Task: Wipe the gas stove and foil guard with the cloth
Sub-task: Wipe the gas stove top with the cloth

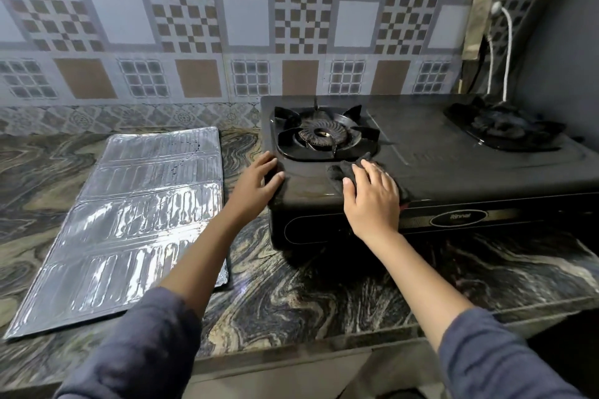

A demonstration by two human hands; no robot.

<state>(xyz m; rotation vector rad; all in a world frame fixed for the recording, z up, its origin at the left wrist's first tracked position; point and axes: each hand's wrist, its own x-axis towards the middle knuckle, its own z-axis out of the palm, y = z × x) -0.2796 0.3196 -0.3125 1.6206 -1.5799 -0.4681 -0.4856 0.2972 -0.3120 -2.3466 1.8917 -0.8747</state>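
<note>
Flat right hand [372, 201] presses dark crumpled cloth [337, 172]; spread-fingered left hand [256, 185] rests on black metal gas stove [453, 165] corner edge.

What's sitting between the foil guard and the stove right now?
Between foil guard and stove, only bare countertop, crossed by the left forearm; head view.

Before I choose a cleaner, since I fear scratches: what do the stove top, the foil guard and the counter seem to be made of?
Stove top: probably painted or enamelled metal, matte black with a dull sheen; glass is possible. Foil guard: thin aluminium foil, mirror-bright, embossed ribs and wrinkled highlights. Counter: polished stone, likely granite or marble, by its swirling veins and gloss.
</note>
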